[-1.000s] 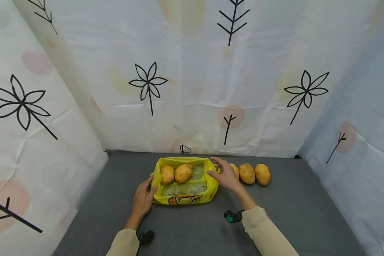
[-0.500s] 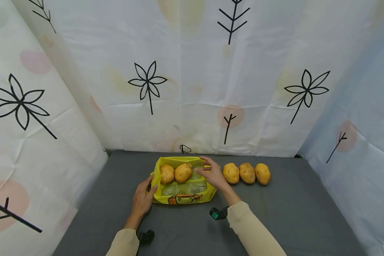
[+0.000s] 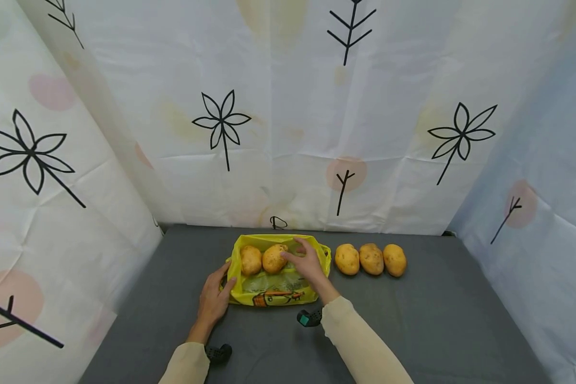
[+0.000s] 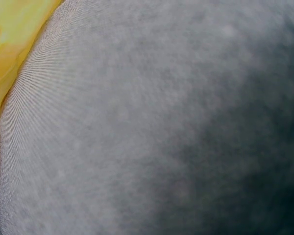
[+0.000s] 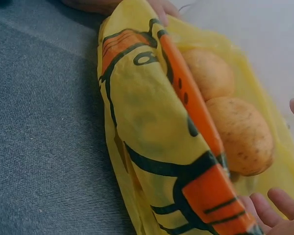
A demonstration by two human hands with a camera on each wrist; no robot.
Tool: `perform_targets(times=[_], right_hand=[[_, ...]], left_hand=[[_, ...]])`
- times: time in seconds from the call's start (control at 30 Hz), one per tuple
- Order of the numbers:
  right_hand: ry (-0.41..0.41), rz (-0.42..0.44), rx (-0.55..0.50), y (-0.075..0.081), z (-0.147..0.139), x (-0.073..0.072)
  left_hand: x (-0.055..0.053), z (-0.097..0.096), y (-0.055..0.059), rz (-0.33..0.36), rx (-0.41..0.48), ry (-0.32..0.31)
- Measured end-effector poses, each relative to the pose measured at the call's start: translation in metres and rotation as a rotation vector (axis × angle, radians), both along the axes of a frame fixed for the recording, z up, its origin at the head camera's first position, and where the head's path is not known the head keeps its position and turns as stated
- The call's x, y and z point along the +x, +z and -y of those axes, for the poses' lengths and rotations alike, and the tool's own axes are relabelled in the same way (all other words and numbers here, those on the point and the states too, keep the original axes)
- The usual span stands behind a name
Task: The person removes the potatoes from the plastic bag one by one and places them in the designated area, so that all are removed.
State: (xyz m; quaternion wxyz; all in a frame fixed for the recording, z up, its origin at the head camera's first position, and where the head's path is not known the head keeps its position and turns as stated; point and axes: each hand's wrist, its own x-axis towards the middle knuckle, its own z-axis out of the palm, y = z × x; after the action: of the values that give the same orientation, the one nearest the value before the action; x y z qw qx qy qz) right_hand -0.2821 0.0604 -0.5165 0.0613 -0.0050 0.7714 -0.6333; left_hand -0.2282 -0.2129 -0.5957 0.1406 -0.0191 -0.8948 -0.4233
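A yellow plastic bag (image 3: 312,290) with a printed carrot-like picture lies with its mouth facing up on the dark table. Two potatoes, a left one (image 3: 250,261) and a right one (image 3: 274,259), rest side by side inside it. My left hand (image 3: 213,301) holds the bag's left side at the rim; part of its fingers is hidden by the plastic. Above the bag's right half, my right hand (image 3: 311,265) hovers with its fingers spread and nothing in them. In the right wrist view its fingers (image 5: 267,208) stand apart from the nearer potato (image 5: 245,137).
Three more potatoes, one of them a middle potato (image 3: 372,259), lie in a row on the grey table (image 3: 437,320) right of the bag. A patterned white cloth (image 3: 278,176) hangs behind the table and along both sides.
My right hand has moved left from the bag's right rim to over its opening, close to the right-hand potato inside. The left hand and the potatoes keep their places.
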Motion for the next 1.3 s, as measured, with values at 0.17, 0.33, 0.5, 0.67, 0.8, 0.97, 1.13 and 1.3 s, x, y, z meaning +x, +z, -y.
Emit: perform_targets(times=[0.17,0.33,0.5,0.67,0.8,0.97,1.13,1.3], right_hand=[[-0.023,0.040,-0.022,-0.004,0.007,-0.003],[-0.033,0.046,-0.012,-0.009,0.014,-0.008],[-0.027,0.049,-0.003,-0.009,0.022,-0.008],[-0.018,0.018,0.014,-0.009,0.028,-0.007],[-0.007,-0.038,0.090,-0.013,0.032,-0.007],[0.012,-0.079,0.205,-0.019,0.036,-0.007],[0.013,-0.084,0.261,-0.023,0.037,-0.008],[0.013,-0.093,0.275,-0.022,0.037,-0.007]], left_hand=[[0.000,0.000,0.001,-0.002,0.005,-0.003],[0.000,0.000,0.001,0.005,0.006,-0.008],[0.000,0.000,0.002,0.008,0.013,-0.014],[0.000,0.000,0.002,0.011,0.016,-0.014],[0.000,0.000,0.002,0.013,0.017,-0.015],[0.000,0.000,0.003,0.011,0.009,-0.009],[0.000,-0.001,0.003,0.024,0.009,-0.006],[0.000,-0.001,0.003,0.029,0.013,-0.004]])
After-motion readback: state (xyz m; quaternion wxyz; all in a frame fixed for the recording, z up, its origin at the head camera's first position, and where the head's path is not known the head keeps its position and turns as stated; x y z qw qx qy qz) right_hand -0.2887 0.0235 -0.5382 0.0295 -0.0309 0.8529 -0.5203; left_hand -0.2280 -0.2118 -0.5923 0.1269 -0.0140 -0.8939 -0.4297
